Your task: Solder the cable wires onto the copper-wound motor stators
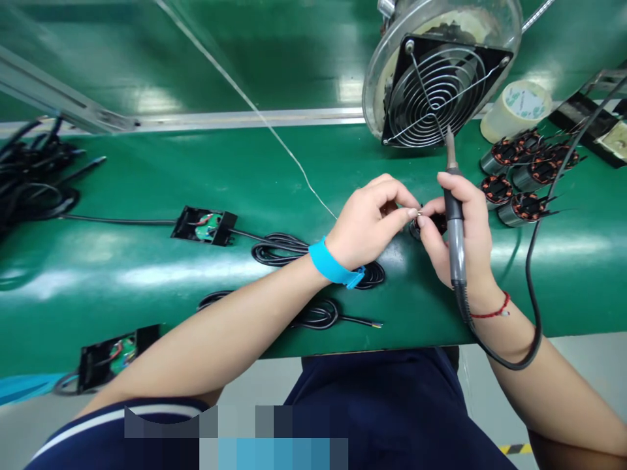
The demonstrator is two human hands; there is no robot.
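Two hands meet over one green conveyor belt (147,189), smooth and shiny, which carries everything. Behind the hands stands a round fan (441,78) with a black frame and wire grille, probably to pull smoke away. Left of the hands lie coiled black cables (284,251) and an open black box (203,225) with a green board inside. Right of the hands, several small wound motor cores (519,176) with copper-coloured wire wait in a group, near a roll of tape (516,108).

The left hand (367,222), with a blue wrist strap (333,264), presses thumb and forefinger together on something thin at a small dark motor part (431,225). The right hand (460,228) steadies this part with its fingertips and also keeps a grey soldering iron (454,215) clamped upright, tip away from the skin.
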